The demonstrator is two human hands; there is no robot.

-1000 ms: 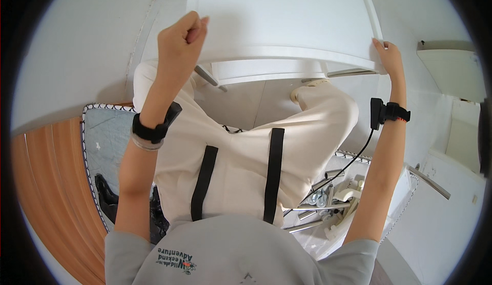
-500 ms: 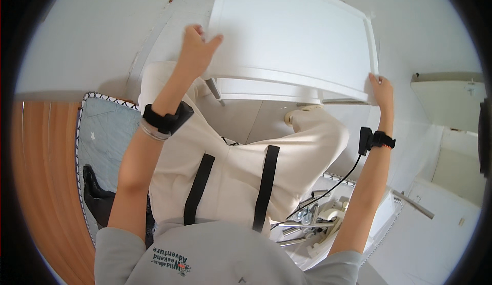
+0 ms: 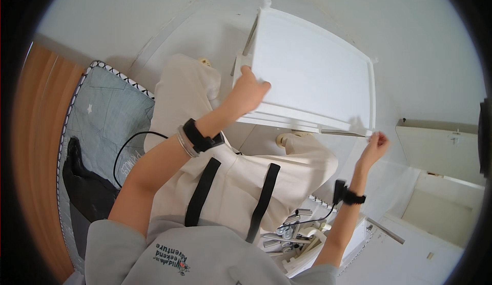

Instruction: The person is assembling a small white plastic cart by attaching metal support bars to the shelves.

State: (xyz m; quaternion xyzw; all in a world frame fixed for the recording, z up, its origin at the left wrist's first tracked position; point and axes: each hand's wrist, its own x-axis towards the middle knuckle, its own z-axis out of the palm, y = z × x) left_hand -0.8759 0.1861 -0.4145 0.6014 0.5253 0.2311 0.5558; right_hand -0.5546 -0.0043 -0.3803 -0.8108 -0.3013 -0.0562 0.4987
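A white rectangular shelf unit [image 3: 315,70] stands in front of me, its top a flat panel with a raised rim. White knobs stick out at its far corners, and grey metal tubes show below the panel. My left hand [image 3: 248,91] is closed on the panel's near left edge, with the thumb on the upper side and the fingers partly hidden. At the near right corner, my right hand [image 3: 375,149] is closed with its fingertips pressed together beside the rim. Whatever those fingertips pinch, if anything, is hidden.
Loose metal tubes and white plastic parts [image 3: 307,234] lie at my lower right, near another metal tube [image 3: 385,230]. A blue-grey mat [image 3: 105,100] with a patterned edge and a black item [image 3: 84,187] are at left. My legs flank the unit's near side.
The shelf unit appears lower and further right in view, exposing its far left corner. My left hand has closed on its left edge. My right hand has slid to the corner's outer side.
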